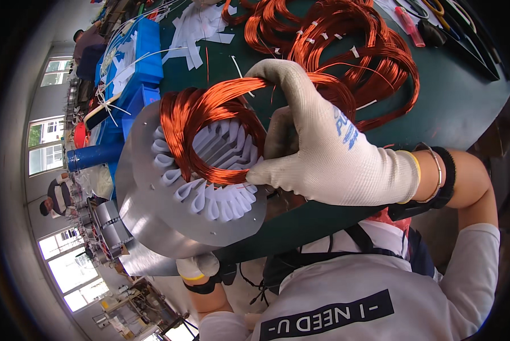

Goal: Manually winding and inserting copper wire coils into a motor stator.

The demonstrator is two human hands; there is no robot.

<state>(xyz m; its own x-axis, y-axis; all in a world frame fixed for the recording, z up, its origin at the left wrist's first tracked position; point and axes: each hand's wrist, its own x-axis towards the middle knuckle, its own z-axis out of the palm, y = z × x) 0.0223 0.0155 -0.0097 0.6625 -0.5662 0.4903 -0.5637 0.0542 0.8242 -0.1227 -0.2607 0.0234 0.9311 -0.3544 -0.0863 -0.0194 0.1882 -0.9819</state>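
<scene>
A bundle of orange-red copper wire [178, 122] lies looped over the open end of a grey metal motor stator [134, 190]. Folded white paper liners [212, 207] stick out of the stator's slots all round its bore. My right hand [334, 148], in a white glove, grips the copper wire, with its thumb at the loop's lower edge and its fingers curled over the top strands. My left hand [199, 265], gloved too, is at the near side of the stator's metal body, which hides its fingers.
More copper wire coils [351, 54], tied with white strips, spread over the dark green table [454, 113]. White paper strips [195, 31] and blue bins [147, 51] stand to the far left. A pink-handled tool [411, 28] lies far right. Two people work in the background.
</scene>
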